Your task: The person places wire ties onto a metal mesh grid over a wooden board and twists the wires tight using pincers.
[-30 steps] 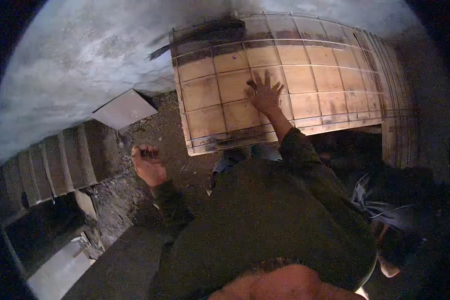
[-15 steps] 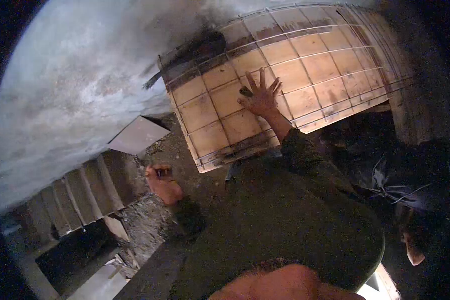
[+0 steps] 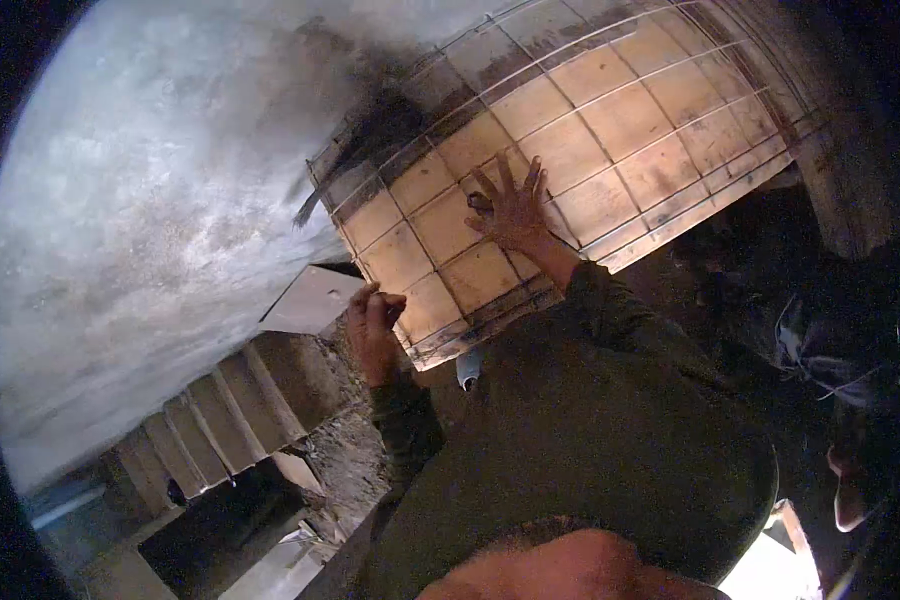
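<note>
A rusty wire mesh [image 3: 580, 105] lies over a light wooden board [image 3: 610, 150] set at an angle in front of me. My right hand [image 3: 515, 215] rests on the mesh with its fingers spread. A small dark thing [image 3: 479, 204] shows beside its thumb; I cannot tell whether it is held. My left hand [image 3: 373, 325] is raised at the board's near left corner, its fingers curled round something dark that I cannot make out.
A stained grey wall [image 3: 170, 200] rises at the left. A pale square panel [image 3: 313, 300] leans near the board's corner. Steps [image 3: 210, 420] run down the lower left, beside loose rubble [image 3: 350, 440]. A dark bag-like bundle [image 3: 820, 350] lies at the right.
My left hand has moved up and right to the corner of the board. My right hand stays spread on the mesh. The view has shifted slightly.
</note>
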{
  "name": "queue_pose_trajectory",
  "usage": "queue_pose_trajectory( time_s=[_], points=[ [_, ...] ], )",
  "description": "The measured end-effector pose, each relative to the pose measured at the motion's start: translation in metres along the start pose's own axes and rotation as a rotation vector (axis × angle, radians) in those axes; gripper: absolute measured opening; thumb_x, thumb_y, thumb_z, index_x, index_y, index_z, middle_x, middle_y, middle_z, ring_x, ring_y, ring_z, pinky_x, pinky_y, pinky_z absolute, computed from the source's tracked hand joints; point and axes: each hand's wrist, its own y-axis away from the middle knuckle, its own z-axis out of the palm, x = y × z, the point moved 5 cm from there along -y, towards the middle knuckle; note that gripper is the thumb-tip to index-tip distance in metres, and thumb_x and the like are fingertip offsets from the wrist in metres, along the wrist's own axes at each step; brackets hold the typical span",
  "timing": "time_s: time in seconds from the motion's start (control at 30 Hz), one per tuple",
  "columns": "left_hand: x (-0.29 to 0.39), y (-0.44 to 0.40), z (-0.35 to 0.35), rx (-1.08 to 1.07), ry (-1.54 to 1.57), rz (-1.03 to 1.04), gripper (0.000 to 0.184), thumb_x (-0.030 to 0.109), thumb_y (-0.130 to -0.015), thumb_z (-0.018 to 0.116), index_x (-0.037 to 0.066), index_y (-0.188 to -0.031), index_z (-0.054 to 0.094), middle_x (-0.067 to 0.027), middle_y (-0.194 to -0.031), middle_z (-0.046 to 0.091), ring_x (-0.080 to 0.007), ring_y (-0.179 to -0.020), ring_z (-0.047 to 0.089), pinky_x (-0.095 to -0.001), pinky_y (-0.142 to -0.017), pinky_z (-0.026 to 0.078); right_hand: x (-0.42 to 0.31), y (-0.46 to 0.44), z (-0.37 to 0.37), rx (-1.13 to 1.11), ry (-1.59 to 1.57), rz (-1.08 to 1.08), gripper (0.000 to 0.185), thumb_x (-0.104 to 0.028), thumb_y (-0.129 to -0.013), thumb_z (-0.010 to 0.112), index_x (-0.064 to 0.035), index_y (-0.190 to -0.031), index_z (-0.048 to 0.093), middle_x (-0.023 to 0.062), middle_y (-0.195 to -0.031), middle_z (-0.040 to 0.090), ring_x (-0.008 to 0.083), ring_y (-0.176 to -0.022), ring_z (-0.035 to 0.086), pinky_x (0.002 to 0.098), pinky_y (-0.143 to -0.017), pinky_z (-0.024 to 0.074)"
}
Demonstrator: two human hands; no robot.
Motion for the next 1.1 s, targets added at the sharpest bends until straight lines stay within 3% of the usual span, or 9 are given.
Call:
queue_pose_trajectory(
  time_s=[0.07,0.27,0.33,0.47,0.67,0.73,0.77,0.93,1.1],
  points=[
    [-0.009,-0.009,0.019,-0.065,-0.034,-0.167,0.023,0.014,-0.095,0.048,0.001,-0.114,0.050,-0.0080,-0.082,0.060,-0.0170,-0.079,0.061,-0.0317,-0.076,0.053,0.002,-0.001,-0.001,-0.067,-0.071,0.065,0.090,-0.068,-0.072,0.057,-0.0278,-0.146,0.023,0.0158,-0.153,0.000,0.0635,-0.128,-0.004,0.0748,-0.099,0.0048],
    [-0.021,-0.032,0.075,-0.413,-0.183,-0.140,0.025,0.016,-0.095,0.047,-0.001,-0.113,0.052,-0.0036,-0.074,0.053,-0.0120,-0.069,0.055,-0.0275,-0.066,0.048,0.001,0.001,0.001,0.003,0.040,0.032,0.089,-0.065,-0.072,0.060,-0.0278,-0.145,0.024,0.0167,-0.153,0.007,0.0630,-0.129,-0.002,0.0717,-0.102,0.0057],
    [-0.023,-0.036,0.084,-0.481,-0.275,-0.105,0.024,0.016,-0.095,0.047,0.000,-0.113,0.053,-0.0031,-0.074,0.052,-0.0117,-0.069,0.054,-0.0267,-0.066,0.049,0.004,-0.003,0.008,-0.173,-0.045,0.112,0.091,-0.066,-0.071,0.060,-0.0279,-0.146,0.024,0.0153,-0.152,0.012,0.0630,-0.129,0.001,0.0722,-0.102,0.0075],
    [-0.038,-0.046,0.071,-0.599,-0.243,-0.143,0.025,0.018,-0.095,0.048,0.001,-0.112,0.054,-0.0034,-0.077,0.052,-0.0121,-0.071,0.054,-0.0266,-0.067,0.048,0.003,0.000,-0.002,-0.167,0.003,0.112,0.093,-0.070,-0.070,0.058,-0.0280,-0.146,0.023,0.0133,-0.153,0.012,0.0621,-0.129,0.005,0.0725,-0.101,0.0097],
    [-0.056,-0.067,0.050,-0.448,-0.221,-0.120,0.027,0.021,-0.096,0.046,0.001,-0.112,0.055,-0.0032,-0.077,0.052,-0.0121,-0.069,0.053,-0.0280,-0.064,0.047,0.002,-0.003,0.015,-0.133,0.168,0.083,0.093,-0.070,-0.071,0.057,-0.0260,-0.146,0.024,0.0136,-0.152,0.015,0.0598,-0.129,0.012,0.0698,-0.102,0.0143],
    [-0.049,-0.065,0.060,-0.483,-0.131,-0.171,0.029,0.023,-0.096,0.046,0.000,-0.111,0.055,-0.0030,-0.075,0.052,-0.0121,-0.068,0.053,-0.0283,-0.063,0.047,0.005,-0.002,0.009,-0.278,0.130,0.139,0.073,-0.062,-0.086,0.040,-0.0213,-0.145,0.026,0.0157,-0.152,0.017,0.0592,-0.129,0.015,0.0694,-0.103,0.0150],
    [-0.047,-0.062,0.068,-0.539,-0.041,-0.216,0.030,0.025,-0.096,0.045,0.000,-0.110,0.056,-0.0028,-0.073,0.052,-0.0122,-0.066,0.053,-0.0286,-0.062,0.047,0.006,-0.002,0.008,-0.083,-0.006,0.184,0.077,-0.062,-0.085,0.042,-0.0177,-0.145,0.025,0.0170,-0.151,0.018,0.0568,-0.131,0.016,0.0667,-0.105,0.0152],
    [-0.042,-0.053,0.089,-0.439,-0.162,-0.182,0.034,0.030,-0.098,0.042,0.000,-0.103,0.057,-0.0024,-0.070,0.051,-0.0120,-0.064,0.052,-0.0280,-0.062,0.045,0.006,-0.003,0.017,-0.168,0.070,0.148,0.087,-0.066,-0.080,0.049,-0.0131,-0.145,0.024,0.0175,-0.151,0.018,0.0576,-0.130,0.017,0.0681,-0.104,0.0141],
    [-0.046,-0.058,0.093,-0.404,-0.024,-0.190,0.033,0.031,-0.096,0.046,0.003,-0.107,0.059,-0.0045,-0.074,0.055,-0.0143,-0.067,0.054,-0.0283,-0.066,0.044,0.001,-0.004,-0.010,0.148,-0.057,0.168,0.084,-0.064,-0.079,0.052,-0.0135,-0.142,0.029,0.0206,-0.147,0.023,0.0580,-0.128,0.021,0.0689,-0.102,0.0178]
  ],
)
